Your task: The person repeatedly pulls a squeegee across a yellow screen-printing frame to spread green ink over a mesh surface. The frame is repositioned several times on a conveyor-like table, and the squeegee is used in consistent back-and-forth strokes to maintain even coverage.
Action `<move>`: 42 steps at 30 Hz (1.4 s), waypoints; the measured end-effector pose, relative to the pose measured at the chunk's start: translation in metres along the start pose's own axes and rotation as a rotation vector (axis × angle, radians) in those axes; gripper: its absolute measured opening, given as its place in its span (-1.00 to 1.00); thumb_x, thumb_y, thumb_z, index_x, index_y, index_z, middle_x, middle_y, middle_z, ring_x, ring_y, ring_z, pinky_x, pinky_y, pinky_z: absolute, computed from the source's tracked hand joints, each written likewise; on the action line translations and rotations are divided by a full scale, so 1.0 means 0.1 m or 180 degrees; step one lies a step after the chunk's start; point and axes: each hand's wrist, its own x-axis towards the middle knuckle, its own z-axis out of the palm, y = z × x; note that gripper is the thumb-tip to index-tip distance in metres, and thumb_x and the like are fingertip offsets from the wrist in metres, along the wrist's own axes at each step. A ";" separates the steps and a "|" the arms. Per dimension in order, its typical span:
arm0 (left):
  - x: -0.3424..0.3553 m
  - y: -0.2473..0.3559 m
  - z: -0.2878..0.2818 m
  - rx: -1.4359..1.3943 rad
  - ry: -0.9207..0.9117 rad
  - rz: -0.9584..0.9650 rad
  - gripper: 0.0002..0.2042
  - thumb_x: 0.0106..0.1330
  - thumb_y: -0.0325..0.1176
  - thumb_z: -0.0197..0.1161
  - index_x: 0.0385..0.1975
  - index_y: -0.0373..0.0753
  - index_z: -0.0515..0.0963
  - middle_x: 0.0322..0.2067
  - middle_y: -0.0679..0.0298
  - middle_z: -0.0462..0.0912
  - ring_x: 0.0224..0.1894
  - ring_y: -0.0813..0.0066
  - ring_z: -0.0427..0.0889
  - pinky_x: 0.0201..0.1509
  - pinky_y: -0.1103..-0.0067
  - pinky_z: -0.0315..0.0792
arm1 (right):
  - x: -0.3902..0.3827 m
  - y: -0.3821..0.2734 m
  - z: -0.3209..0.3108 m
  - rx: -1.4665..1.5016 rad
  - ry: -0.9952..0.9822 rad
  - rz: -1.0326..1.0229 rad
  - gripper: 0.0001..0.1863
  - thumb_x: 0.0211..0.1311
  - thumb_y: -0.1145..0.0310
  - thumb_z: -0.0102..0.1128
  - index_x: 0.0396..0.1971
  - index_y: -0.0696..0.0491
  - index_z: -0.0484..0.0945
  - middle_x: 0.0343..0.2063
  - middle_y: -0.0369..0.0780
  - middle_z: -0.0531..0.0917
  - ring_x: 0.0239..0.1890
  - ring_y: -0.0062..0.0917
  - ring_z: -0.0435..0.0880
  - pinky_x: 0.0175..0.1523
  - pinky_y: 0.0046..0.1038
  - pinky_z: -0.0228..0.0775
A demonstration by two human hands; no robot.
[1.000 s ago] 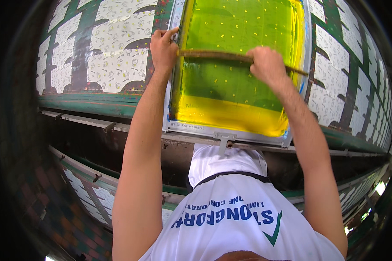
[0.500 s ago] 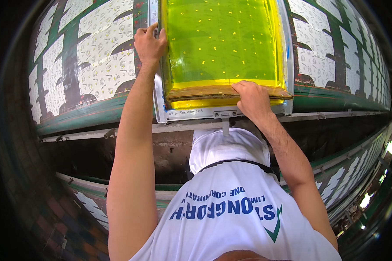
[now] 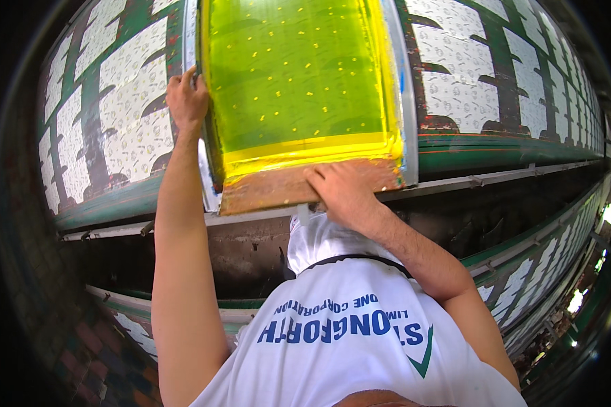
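A screen-printing screen (image 3: 292,88) with bright yellow-green mesh and a metal frame lies in front of me. My left hand (image 3: 187,102) is closed on the frame's left rail, thumb on the inner side. My right hand (image 3: 345,192) grips a wooden squeegee (image 3: 271,190) at the screen's near end, fingers over its upper edge. The squeegee leans so that its broad brown, stained face shows, and it covers most of the near rail. Its lower edge is hidden from view.
Long green-edged tables hold rows of white printed panels, on the left (image 3: 136,102) and right (image 3: 455,81) of the screen. A metal rail (image 3: 495,178) runs along the near table edge. Another table with panels (image 3: 523,288) stands behind me.
The squeegee has tilted, turning from a thin edge to its broad face, and come nearer over the near rail. The whole view has shifted, placing screen and tables farther left. Both hands keep their grips.
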 end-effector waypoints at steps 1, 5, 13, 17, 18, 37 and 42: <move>0.02 0.04 0.01 0.0001 -0.0008 0.0009 -0.70 0.36 -0.21 0.36 0.05 -0.01 0.78 -0.15 0.08 0.70 -0.03 0.04 0.69 0.09 0.19 0.55 | -0.08 0.05 -0.03 0.0106 -0.0004 -0.0117 -0.38 0.11 0.47 0.42 0.25 0.12 0.57 0.05 -0.06 0.70 0.17 -0.12 0.65 0.29 -0.10 0.50; 0.01 0.02 -0.01 -0.0052 -0.0050 0.0065 -0.71 0.37 -0.25 0.36 0.06 -0.02 0.78 -0.16 0.11 0.70 -0.04 0.06 0.69 0.10 0.22 0.55 | -0.33 0.58 -0.18 0.1362 0.0467 0.0635 -0.45 0.19 0.37 0.46 0.21 0.14 0.64 -0.03 0.00 0.75 0.04 -0.15 0.75 0.18 -0.19 0.59; 0.01 0.06 -0.05 -0.0046 -0.0203 -0.0037 -0.69 0.42 -0.30 0.33 0.12 -0.07 0.75 -0.15 0.11 0.66 -0.01 0.09 0.66 0.12 0.25 0.53 | -0.48 2.07 -0.53 0.1086 0.1636 0.1995 -0.36 0.25 0.14 0.51 0.21 0.22 0.59 0.02 0.01 0.73 0.03 -0.15 0.76 0.16 -0.16 0.61; 0.02 0.10 -0.06 -0.0100 -0.0268 -0.0215 -0.69 0.42 -0.32 0.34 0.13 -0.09 0.74 -0.13 0.10 0.66 0.00 0.08 0.66 0.12 0.26 0.53 | -0.22 2.18 -0.40 0.0609 0.1667 0.1889 -0.26 0.19 0.06 0.57 0.24 0.23 0.54 0.05 0.04 0.67 0.07 -0.07 0.72 0.15 -0.11 0.61; 0.01 0.07 -0.08 -0.0179 -0.0289 -0.0263 -0.69 0.42 -0.32 0.35 0.13 -0.10 0.74 -0.13 0.09 0.65 0.00 0.08 0.66 0.12 0.26 0.54 | -0.16 2.16 -0.37 0.0351 0.1635 0.1847 -0.24 0.17 0.04 0.58 0.23 0.23 0.53 0.05 0.04 0.65 0.09 -0.05 0.71 0.14 -0.09 0.60; 0.40 0.77 0.02 -0.0368 -0.0308 0.0129 -0.70 0.51 -0.34 0.34 0.19 -0.14 0.70 -0.13 0.09 0.63 -0.05 0.12 0.64 0.09 0.29 0.52 | -0.58 2.64 -1.22 0.0448 0.2136 0.1514 -0.40 -0.02 0.24 0.49 0.03 0.21 0.55 -0.20 -0.06 0.58 -0.18 -0.08 0.71 -0.12 -0.06 0.63; 0.29 1.98 0.36 -0.0512 -0.0082 0.0331 -0.69 0.49 -0.33 0.37 0.19 -0.12 0.71 -0.21 0.12 0.59 -0.11 0.20 0.60 -0.01 0.33 0.51 | -1.30 3.79 -1.48 0.0391 0.2129 0.1545 -0.35 0.00 0.24 0.51 0.12 0.20 0.57 -0.13 -0.06 0.62 -0.11 -0.10 0.73 -0.04 -0.10 0.63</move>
